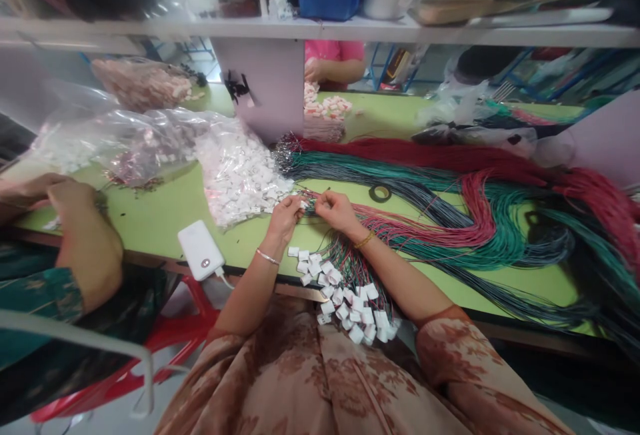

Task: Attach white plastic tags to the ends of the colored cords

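Note:
My left hand point(286, 215) is closed in a pinch on a small white connector point(303, 204) at the green table's point(160, 212) near edge. My right hand point(336, 209) is closed on thin wire ends right beside it, the fingertips of both hands almost touching. Below my hands a bunch of wires fitted with several white connectors point(350, 302) hangs over the table edge onto my lap. A clear bag of loose white connectors point(240, 175) lies just left of my left hand. Long bundles of red, green and dark wires point(475, 215) spread to the right.
A white power bank point(201, 250) lies at the table edge on the left. A neighbour's arm point(85, 235) rests on the table at far left. A dark tape ring point(380, 192) sits behind my hands. Another person in pink point(334, 62) sits opposite, behind a divider point(270, 88). A cluttered shelf point(350, 30) runs overhead.

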Available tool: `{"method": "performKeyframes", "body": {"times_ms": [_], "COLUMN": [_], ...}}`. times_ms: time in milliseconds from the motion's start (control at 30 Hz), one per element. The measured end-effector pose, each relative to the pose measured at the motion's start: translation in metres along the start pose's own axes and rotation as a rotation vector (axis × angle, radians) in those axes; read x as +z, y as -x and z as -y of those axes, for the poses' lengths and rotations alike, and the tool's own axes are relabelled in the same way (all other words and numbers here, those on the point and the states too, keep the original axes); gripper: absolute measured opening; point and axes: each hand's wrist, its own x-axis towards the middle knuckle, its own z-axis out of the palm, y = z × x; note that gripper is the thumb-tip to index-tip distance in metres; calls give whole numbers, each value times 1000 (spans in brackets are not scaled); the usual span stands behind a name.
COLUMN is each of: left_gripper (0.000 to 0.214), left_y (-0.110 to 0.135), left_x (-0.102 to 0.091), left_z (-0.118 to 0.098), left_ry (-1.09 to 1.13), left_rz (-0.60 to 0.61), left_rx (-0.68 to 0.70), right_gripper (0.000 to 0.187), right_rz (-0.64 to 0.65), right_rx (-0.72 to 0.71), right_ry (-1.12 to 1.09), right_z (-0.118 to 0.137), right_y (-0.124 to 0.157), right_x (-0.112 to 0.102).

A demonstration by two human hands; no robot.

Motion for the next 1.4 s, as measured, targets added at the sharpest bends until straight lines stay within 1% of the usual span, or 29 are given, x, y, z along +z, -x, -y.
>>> {"method": "performKeyframes", "body": {"times_ms": [167, 400, 533, 633, 733, 867, 933, 1000, 1067, 1133, 1200, 1233, 1300, 1400], "left_gripper": [21, 24, 26, 29, 31, 35, 37, 37, 36, 33, 30, 28, 26, 25], "left_y": [1, 0, -1, -3, -5, -4, -3, -3, -5, -6, -6, -6, -5, -3], "left_x": [1, -1, 1, 0, -1, -1, -2, -4, -7, -9, -9, -9, -8, -5], "left_z": [-2, 2, 8, 12, 14, 15, 15, 15, 13, 12, 10, 8, 6, 3], "left_ry": [-6, 27, -60, -115, -108, -158, -206, -237, -234, -203, -161, -140, -100, -57], "left_rz": [-14, 18, 16, -19, -47, -40, -28, -28, -33, -24, -6, 1, 7, 14], "left_rx": [-27, -9, 24, 33, 28, 59, 57, 42, 34, 27, 3, -13, -37, -43], "right_gripper": [11, 10, 13, 16, 18, 17, 19, 23, 25, 19, 14, 13, 15, 18], "right_rz": [26, 62, 89, 116, 131, 90, 112, 129, 97, 66, 106, 135, 170, 191], "right_rx": [16, 45, 52, 22, -37, -53, -55, -60, -57, -30, 14, 35, 66, 64], "right_ry": [22, 45, 40, 48, 94, 164, 171, 170, 240, 446, 655, 726, 792, 808], "right_z": [3, -1, -6, -8, -8, -11, -13, -15, -18, -23, -29, -32, -36, -38], "right_y": [1, -1, -1, 1, 4, 7, 5, -2, -15, -28, -38, -41, -43, -41], "right_x": [-2, -1, 4, 6, 6, 9, 8, 1, -9, -19, -27, -29, -31, -30]}}
